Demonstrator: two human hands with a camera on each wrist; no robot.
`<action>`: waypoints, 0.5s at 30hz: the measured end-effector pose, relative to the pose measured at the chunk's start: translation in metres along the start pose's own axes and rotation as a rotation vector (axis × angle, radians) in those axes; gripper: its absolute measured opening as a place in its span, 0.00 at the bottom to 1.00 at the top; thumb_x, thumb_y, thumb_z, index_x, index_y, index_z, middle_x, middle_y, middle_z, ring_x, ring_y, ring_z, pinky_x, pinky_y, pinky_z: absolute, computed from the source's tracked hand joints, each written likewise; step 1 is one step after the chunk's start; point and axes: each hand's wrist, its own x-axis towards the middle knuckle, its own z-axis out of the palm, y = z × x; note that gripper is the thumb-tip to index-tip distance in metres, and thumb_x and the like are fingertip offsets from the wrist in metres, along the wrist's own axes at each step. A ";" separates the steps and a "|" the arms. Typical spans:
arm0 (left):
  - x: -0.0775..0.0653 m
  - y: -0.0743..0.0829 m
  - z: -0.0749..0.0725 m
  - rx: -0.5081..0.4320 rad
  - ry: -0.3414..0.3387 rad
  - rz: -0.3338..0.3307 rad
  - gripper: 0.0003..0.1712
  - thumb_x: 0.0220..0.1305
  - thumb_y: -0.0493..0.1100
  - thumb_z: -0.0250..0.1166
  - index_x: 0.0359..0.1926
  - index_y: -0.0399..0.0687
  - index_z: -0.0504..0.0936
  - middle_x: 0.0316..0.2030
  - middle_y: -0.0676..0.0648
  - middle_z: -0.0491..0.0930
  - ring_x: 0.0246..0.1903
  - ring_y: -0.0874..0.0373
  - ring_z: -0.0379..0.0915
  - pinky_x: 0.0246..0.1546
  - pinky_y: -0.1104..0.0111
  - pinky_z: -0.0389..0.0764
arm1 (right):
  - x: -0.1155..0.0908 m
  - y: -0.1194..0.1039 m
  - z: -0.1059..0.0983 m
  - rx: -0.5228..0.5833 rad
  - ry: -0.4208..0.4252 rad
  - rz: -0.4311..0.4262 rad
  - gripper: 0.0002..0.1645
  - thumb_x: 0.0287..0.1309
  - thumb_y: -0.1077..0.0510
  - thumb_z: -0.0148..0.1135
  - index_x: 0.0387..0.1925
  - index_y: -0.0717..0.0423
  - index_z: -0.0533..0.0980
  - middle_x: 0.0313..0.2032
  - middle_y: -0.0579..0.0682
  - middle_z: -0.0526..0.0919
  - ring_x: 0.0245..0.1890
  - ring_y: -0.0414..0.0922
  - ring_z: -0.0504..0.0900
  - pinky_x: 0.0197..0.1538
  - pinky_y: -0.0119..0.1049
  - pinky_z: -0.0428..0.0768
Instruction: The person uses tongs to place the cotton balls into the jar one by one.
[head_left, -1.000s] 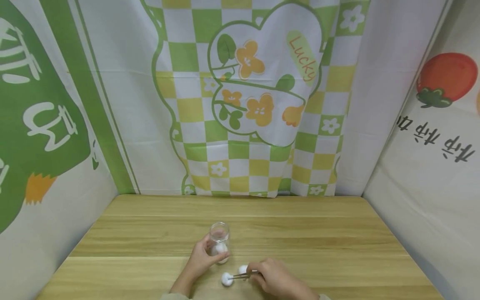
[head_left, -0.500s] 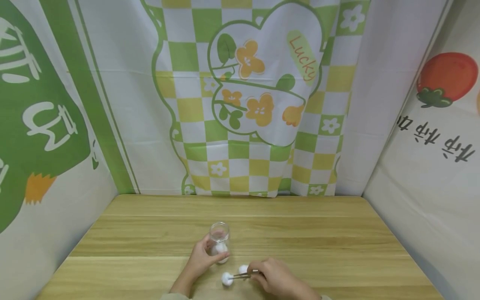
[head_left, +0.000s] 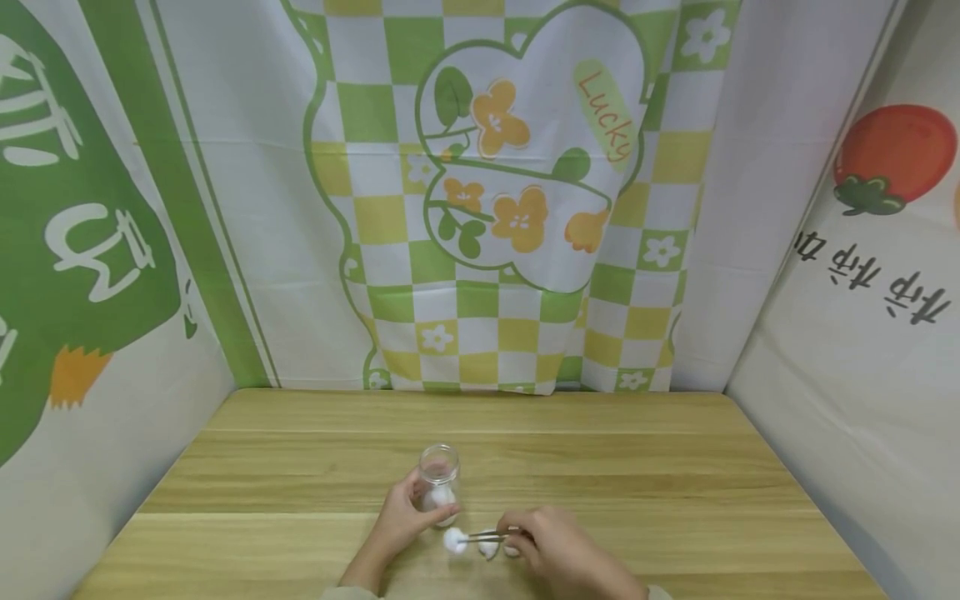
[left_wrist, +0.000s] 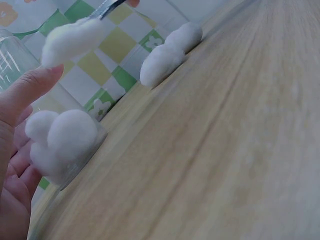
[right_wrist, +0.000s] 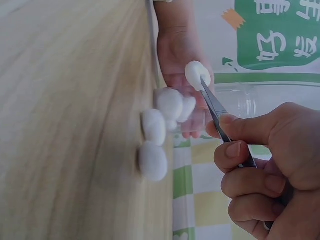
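My left hand (head_left: 399, 518) grips a clear glass jar (head_left: 439, 463) that stands upright and uncapped on the table. Several white cotton balls (left_wrist: 70, 140) lie in the bottom of the jar. In my right hand (head_left: 558, 546) is a pair of metal tweezers (right_wrist: 216, 107), pinched between thumb and fingers. Their tips hold one cotton ball (right_wrist: 196, 75), lifted off the wood and close to the jar's near side, below its rim. Two loose cotton balls (right_wrist: 153, 160) rest side by side on the table, under and behind the tweezers in the head view.
The wooden table (head_left: 637, 467) reaches back to a checked green and yellow curtain (head_left: 480, 333). Printed cloth walls (head_left: 847, 358) stand along the left and right sides of the table.
The tweezers have lifted the cotton ball off the table and moved slightly up toward the jar. A second loose ball now shows near the right hand. My left hand and the jar have stayed put.
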 end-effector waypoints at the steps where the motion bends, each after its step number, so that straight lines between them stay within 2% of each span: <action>1: 0.000 0.000 0.000 -0.001 -0.002 0.006 0.37 0.43 0.41 0.78 0.57 0.47 0.76 0.52 0.42 0.83 0.54 0.48 0.79 0.62 0.53 0.74 | 0.000 -0.001 -0.001 0.017 -0.004 0.008 0.06 0.61 0.57 0.60 0.39 0.49 0.81 0.27 0.43 0.86 0.20 0.25 0.63 0.24 0.19 0.67; 4: 0.000 -0.001 -0.001 -0.001 -0.012 0.013 0.37 0.44 0.42 0.78 0.58 0.47 0.75 0.53 0.41 0.83 0.55 0.45 0.78 0.64 0.50 0.73 | 0.001 -0.002 -0.005 0.053 -0.009 0.018 0.07 0.62 0.57 0.59 0.40 0.50 0.81 0.29 0.46 0.87 0.21 0.24 0.65 0.25 0.19 0.69; 7: -0.001 -0.001 -0.001 -0.005 -0.014 0.025 0.37 0.45 0.42 0.77 0.58 0.46 0.75 0.54 0.40 0.82 0.56 0.42 0.77 0.64 0.44 0.70 | 0.001 -0.001 -0.005 0.047 0.023 -0.027 0.07 0.62 0.58 0.60 0.40 0.52 0.81 0.28 0.48 0.88 0.21 0.23 0.66 0.25 0.17 0.70; 12: 0.000 0.000 -0.002 -0.005 -0.021 0.031 0.36 0.46 0.40 0.77 0.58 0.43 0.74 0.54 0.40 0.82 0.57 0.44 0.77 0.65 0.49 0.72 | 0.004 0.000 -0.006 -0.001 0.089 -0.098 0.06 0.61 0.59 0.60 0.39 0.54 0.81 0.27 0.47 0.87 0.21 0.22 0.63 0.23 0.15 0.68; 15: 0.000 0.002 -0.002 -0.010 -0.026 0.026 0.35 0.46 0.37 0.76 0.58 0.41 0.75 0.54 0.39 0.82 0.56 0.45 0.78 0.64 0.52 0.73 | 0.005 0.000 -0.008 0.013 0.096 -0.098 0.06 0.61 0.60 0.60 0.39 0.55 0.81 0.26 0.48 0.86 0.20 0.22 0.62 0.23 0.16 0.66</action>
